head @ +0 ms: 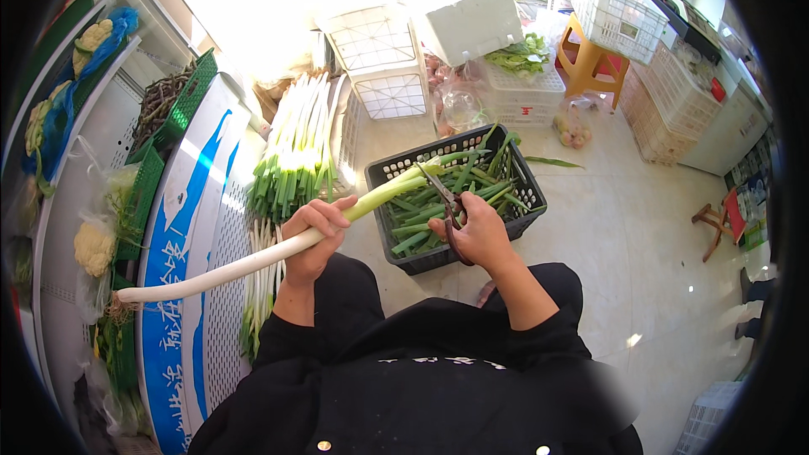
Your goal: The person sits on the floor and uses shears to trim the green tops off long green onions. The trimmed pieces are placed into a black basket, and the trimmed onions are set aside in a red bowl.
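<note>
A long green onion lies across my left hand, which grips it around the upper part of its white shaft. Its rooted end points left and its pale green end slants up to the right. My right hand has its fingers in the handles of dark-handled scissors. The scissor blades reach the green end of the onion; whether they are parted is hard to tell. Beneath them stands a black plastic crate, holding many cut green onion leaves.
Trimmed green onions are stacked at the left, beside a perforated metal panel. A refrigerated shelf holds cauliflower in plastic. White crates, a foam box and a yellow stool stand ahead. A folding stool is at right, near a person's feet.
</note>
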Available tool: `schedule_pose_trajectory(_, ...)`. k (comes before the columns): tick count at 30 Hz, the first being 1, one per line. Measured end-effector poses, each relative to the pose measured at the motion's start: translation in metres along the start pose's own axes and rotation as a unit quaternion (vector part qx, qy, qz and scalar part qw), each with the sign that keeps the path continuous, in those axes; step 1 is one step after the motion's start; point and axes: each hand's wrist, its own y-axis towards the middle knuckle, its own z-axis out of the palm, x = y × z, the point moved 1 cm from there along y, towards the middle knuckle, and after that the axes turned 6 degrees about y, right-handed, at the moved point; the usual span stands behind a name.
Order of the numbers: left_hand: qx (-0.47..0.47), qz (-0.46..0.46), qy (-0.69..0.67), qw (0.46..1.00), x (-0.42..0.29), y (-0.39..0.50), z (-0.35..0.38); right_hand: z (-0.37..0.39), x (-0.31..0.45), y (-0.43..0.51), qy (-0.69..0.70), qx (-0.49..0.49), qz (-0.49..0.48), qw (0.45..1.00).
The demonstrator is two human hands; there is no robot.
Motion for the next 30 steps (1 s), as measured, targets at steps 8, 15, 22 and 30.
schedule_pose_trajectory(8,-0.022,-0.052,0.030,0.998,0.037,0.001,-0.002,0.011,-0.031,0.009,0.089,0.075,0.141,0.983)
schedule_pose_trajectory(15,0.043,-0.017,0.073,0.996,0.030,-0.002,-0.016,0.003,-0.030,0.012,0.134,0.003,0.109,0.985)
schedule_pose_trajectory(22,0.113,-0.064,0.028,0.991,-0.006,-0.006,0.006,0.002,-0.006,0.011,0.179,-0.024,0.003,0.984)
schedule_pose_trajectory(30,0.175,-0.079,0.028,0.981,-0.003,-0.018,0.001,0.030,-0.013,0.015,0.138,0.017,0.031,0.990)
